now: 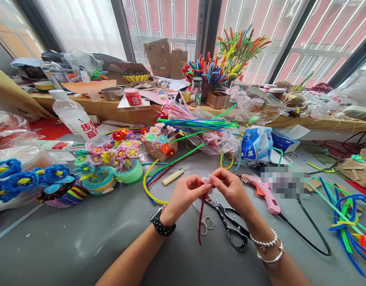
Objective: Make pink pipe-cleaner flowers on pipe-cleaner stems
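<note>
My left hand [187, 194] is closed in a pinch on a dark red pipe cleaner [201, 218], whose free end hangs down toward the table. With its fingertips together, my right hand [229, 190] grips a small pale pink flower shape [206, 181] right beside the left fingertips. Fingers hide part of both pieces, and I cannot tell whether they are joined. Below my hands lie small scissors [207, 225] and large black-handled scissors [235, 230]. A pink hot glue gun [268, 194] rests to the right of my right hand.
Pipe-cleaner flower pots [101, 178] stand at left, near a tilted-looking bottle [72, 115]. A flower basket [160, 147], green pipe cleaners [188, 153] and a blue tissue pack [256, 143] lie ahead. Tangled pipe cleaners [345, 222] and the glue gun's cord [308, 240] lie at right.
</note>
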Demonstrator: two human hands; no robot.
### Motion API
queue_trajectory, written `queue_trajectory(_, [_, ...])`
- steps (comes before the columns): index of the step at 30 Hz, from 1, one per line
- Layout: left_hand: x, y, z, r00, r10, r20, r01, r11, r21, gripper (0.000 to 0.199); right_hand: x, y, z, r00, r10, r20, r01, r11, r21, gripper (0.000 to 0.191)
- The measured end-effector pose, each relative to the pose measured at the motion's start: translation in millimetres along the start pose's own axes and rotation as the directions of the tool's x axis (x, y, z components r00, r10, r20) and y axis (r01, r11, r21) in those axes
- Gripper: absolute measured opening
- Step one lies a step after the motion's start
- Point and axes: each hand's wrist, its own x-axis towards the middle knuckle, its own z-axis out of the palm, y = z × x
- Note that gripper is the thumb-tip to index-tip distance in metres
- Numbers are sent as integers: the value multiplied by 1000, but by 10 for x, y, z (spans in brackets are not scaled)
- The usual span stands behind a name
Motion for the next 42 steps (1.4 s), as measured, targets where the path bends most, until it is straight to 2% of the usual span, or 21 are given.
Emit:
queue_trajectory(5, [-9, 9, 34, 1000, 25, -2, -25, 997, -74, 22, -27, -29, 76, 990, -10, -138, 5, 999, -38, 24])
queue_trajectory(7, [-1, 28, -4, 997, 50, -51, -52, 998, -32, 21, -31, -61, 55, 990, -10, -143, -5, 994, -107, 25])
queue_trajectory(9, [19, 56, -84, 983, 90, -157, -91, 996, 1, 20, -51, -122, 23, 995, 17, -101, -44, 963, -266, 28])
queue_trajectory(10, [34, 69, -134, 968, 111, -223, -114, 993, -2, 19, -71, -164, 15, 997, 54, -62, -73, 924, -376, 29])
queue_trajectory(12, [65, 86, -232, 927, 123, -355, -151, 987, -53, 20, -136, -267, 39, 977, 206, 62, -123, 771, -625, 28])
queue_trajectory(14, [94, 86, -299, 893, 108, -438, -172, 979, -108, 21, -218, -378, 121, 897, 417, 148, -133, 572, -809, 22])
queue_trajectory(16, [110, 77, -322, 879, 95, -467, -179, 974, -139, 22, -293, -468, 237, 819, 526, 230, -53, 467, -882, 19])
queue_trajectory(18, [112, 67, -311, 880, 96, -465, -181, 973, -143, 22, -339, -518, 346, 776, 567, 276, 8, 429, -903, 21])
queue_trajectory(20, [105, 64, -289, 882, 106, -459, -187, 973, -134, 22, -351, -523, 416, 762, 582, 283, 23, 413, -911, 24])
queue_trajectory(23, [90, 72, -269, 880, 133, -457, -210, 970, -123, 20, -330, -486, 448, 769, 589, 248, -5, 394, -919, 23])
queue_trajectory(29, [80, 74, -258, 871, 189, -453, -255, 963, -89, 17, -300, -420, 460, 812, 560, 163, -86, 391, -916, 21])
queue_trajectory(35, [67, 73, -243, 864, 228, -449, -286, 956, -63, 17, -295, -371, 491, 811, 573, 119, -108, 347, -932, 20])
queue_trajectory(42, [67, 76, -229, 883, 220, -414, -282, 955, -95, 16, -285, -330, 404, 791, 600, 117, -86, 298, -951, 29])
